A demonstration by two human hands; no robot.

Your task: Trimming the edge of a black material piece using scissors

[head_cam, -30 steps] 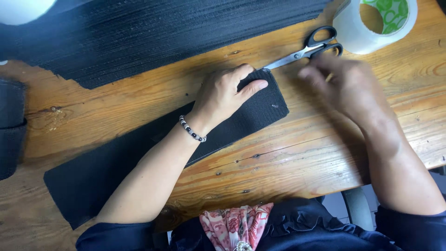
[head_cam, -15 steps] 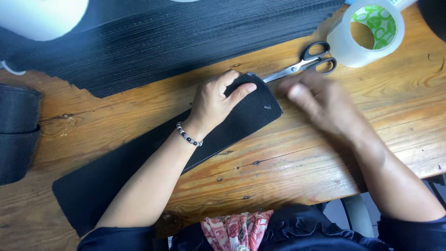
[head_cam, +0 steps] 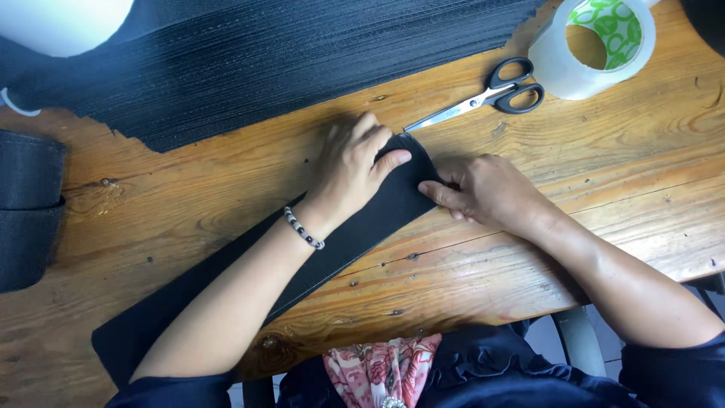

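Note:
A long black fabric strip (head_cam: 355, 230) lies diagonally across the wooden table (head_cam: 468, 264). My left hand (head_cam: 351, 166), with a beaded bracelet at the wrist, presses flat on the strip's upper right end. My right hand (head_cam: 483, 190) grips that end's right edge with thumb and fingers, and the edge looks folded in. Black-handled scissors (head_cam: 491, 94) lie just beyond both hands, blades pointing at the strip's tip.
A big sheet of black ribbed material (head_cam: 287, 53) covers the far side of the table. A clear tape roll (head_cam: 593, 45) stands at the far right. Dark folded fabric (head_cam: 26, 208) sits at the left edge. A white round object (head_cam: 60, 23) shows at top left.
My right hand came back from near the scissors and took hold of the strip's right edge. The strip's end now looks narrower, folded in. My left hand stayed pressing on it.

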